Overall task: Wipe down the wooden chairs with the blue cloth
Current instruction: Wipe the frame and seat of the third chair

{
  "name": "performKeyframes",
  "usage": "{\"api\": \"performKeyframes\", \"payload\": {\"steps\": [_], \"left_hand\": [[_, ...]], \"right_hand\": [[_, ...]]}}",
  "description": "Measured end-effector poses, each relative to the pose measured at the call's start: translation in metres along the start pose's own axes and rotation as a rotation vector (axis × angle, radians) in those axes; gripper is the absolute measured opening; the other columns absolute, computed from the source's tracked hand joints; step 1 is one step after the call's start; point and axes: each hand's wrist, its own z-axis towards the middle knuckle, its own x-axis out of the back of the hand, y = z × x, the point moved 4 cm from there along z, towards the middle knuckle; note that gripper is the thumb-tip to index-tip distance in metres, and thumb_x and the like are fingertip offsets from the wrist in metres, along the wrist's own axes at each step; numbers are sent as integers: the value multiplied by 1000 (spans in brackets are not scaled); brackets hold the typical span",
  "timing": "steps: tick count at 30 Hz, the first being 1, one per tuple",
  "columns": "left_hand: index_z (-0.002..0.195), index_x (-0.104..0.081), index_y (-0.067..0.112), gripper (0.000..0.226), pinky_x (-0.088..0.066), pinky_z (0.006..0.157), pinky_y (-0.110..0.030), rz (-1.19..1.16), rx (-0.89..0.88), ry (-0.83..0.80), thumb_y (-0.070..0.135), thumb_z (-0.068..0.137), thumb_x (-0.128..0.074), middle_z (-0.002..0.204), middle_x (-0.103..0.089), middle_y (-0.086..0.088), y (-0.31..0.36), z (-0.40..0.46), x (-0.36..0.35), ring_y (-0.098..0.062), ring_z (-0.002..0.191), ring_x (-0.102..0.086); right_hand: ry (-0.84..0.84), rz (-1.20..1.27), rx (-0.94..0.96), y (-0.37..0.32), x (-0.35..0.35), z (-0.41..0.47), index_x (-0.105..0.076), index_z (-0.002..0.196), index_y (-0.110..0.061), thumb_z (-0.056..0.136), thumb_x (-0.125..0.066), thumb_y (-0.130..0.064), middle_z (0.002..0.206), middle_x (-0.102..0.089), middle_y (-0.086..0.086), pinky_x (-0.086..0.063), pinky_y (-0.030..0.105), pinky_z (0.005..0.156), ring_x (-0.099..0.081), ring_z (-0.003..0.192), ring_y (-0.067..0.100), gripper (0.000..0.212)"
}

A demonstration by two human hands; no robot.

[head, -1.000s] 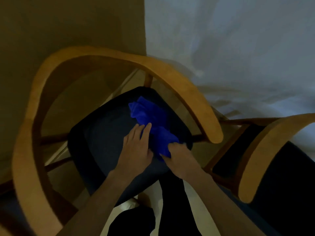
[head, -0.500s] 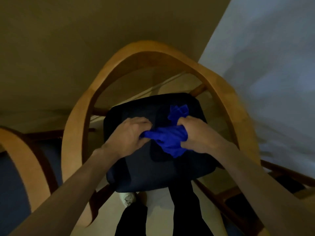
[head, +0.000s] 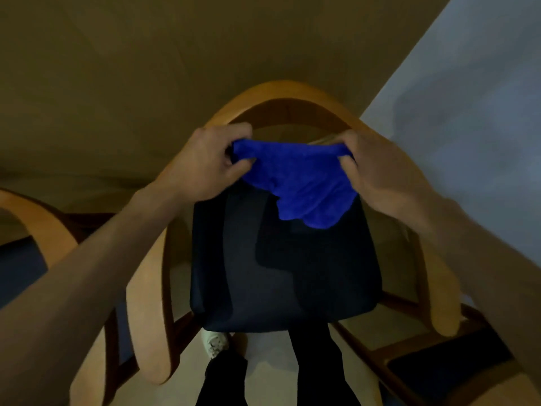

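2 hands, left [head: 205,168] and right [head: 377,174], each pinch a top corner of the cloth [head: 295,183], stretching it side to side above the seat [head: 281,273], its slack hanging just before the chair [head: 292,92] back's wooden curve.

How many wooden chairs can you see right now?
3. The middle chair sits under the blue cloth; a second chair is cut off at the left edge; a third chair shows at lower right. More may lie out of frame.
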Motion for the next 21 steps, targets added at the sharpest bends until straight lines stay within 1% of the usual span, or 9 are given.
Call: {"api": "performKeyframes", "payload": {"steps": [3,6,7,8,10,13,16,18,21], "left_hand": [[80,-51,15,11,-42,56,-16,27,-43,79,17,89,-58,69,-52,7,0,8,20,-6,64,-54],[78,-49,19,14,-36,55,-12,42,-25,123,15,88,-59,67,-49,11,-5,8,29,-4,63,-52],[79,-50,18,13,-37,54,-14,46,-14,120,15,87,-59,68,-50,10,-7,6,29,-5,63,-52],[79,-50,17,12,-38,54,-17,53,-3,122,15,87,-60,68,-51,9,-10,4,29,-6,63,-53],[80,-50,19,13,-42,54,-20,79,31,149,14,87,-61,69,-52,9,-16,-1,27,-4,64,-54],[82,-47,27,20,-39,55,-13,97,76,224,15,88,-61,69,-51,12,-20,-6,28,3,66,-54],[88,-46,26,18,-44,54,-10,83,82,299,15,88,-60,74,-50,14,-16,-6,39,7,71,-55],[100,-50,24,16,-49,61,-9,34,97,356,17,89,-58,84,-53,16,-12,-4,52,7,79,-57],[111,-57,23,20,-56,69,-28,156,133,404,22,92,-52,96,-60,13,-7,3,66,-3,84,-61]], "right_hand": [[134,104,94,-11,17,15,-42,131,-18,101,-42,-34,117,-48,-2,-52,31,82,-55,94,11,33],[129,-11,169,-18,18,24,-39,126,-22,84,-51,-72,117,-41,0,-43,20,65,-48,85,9,67],[106,-104,175,-19,15,25,-40,124,-22,77,-57,-76,118,-41,3,-42,20,64,-48,83,11,74],[98,-182,169,-17,12,26,-40,121,-21,74,-65,-71,119,-40,6,-42,22,63,-49,82,12,73],[114,-204,114,-12,9,29,-42,114,-21,76,-78,-45,120,-38,6,-45,24,68,-50,83,13,57],[115,-60,47,-8,12,35,-44,103,-25,79,-76,-19,111,-41,-4,-43,20,77,-49,88,11,41],[69,67,55,-9,23,43,-60,107,-25,87,-68,-17,99,-52,-10,-33,10,72,-52,88,7,24],[82,188,58,-9,37,47,-65,109,-28,89,-67,-19,95,-59,-17,-37,5,72,-56,85,-2,21],[189,285,98,-15,59,51,-61,95,-28,86,-71,-26,81,-59,-19,-43,6,60,-58,74,-3,14]]}}
